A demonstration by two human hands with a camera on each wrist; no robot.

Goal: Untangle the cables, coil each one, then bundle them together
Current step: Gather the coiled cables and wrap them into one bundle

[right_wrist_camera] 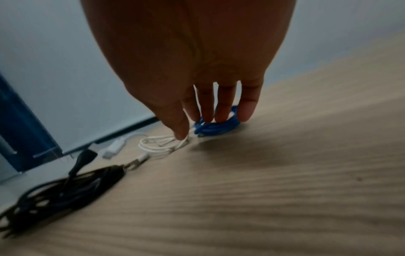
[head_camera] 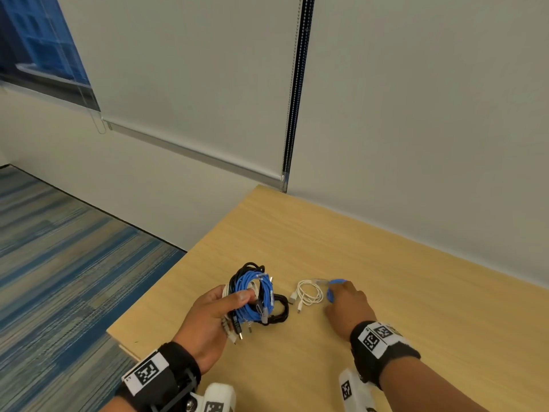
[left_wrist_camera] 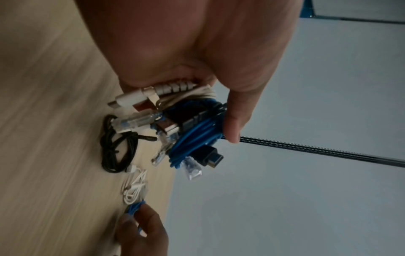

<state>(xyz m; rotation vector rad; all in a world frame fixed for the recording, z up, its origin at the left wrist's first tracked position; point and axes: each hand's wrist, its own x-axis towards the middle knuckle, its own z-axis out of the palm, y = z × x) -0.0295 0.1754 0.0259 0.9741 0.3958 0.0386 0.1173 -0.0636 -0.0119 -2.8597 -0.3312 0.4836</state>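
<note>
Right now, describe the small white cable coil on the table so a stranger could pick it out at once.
On the wooden table, look between the person's two hands. The left hand holds a thick bundle of blue, black and white cables; the right hand reaches onto a small blue coil. The small white cable coil lies flat between them: thin, loose, the only all-white one on the table.

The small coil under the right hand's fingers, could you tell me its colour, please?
Blue; the right wrist view shows it best.
</note>
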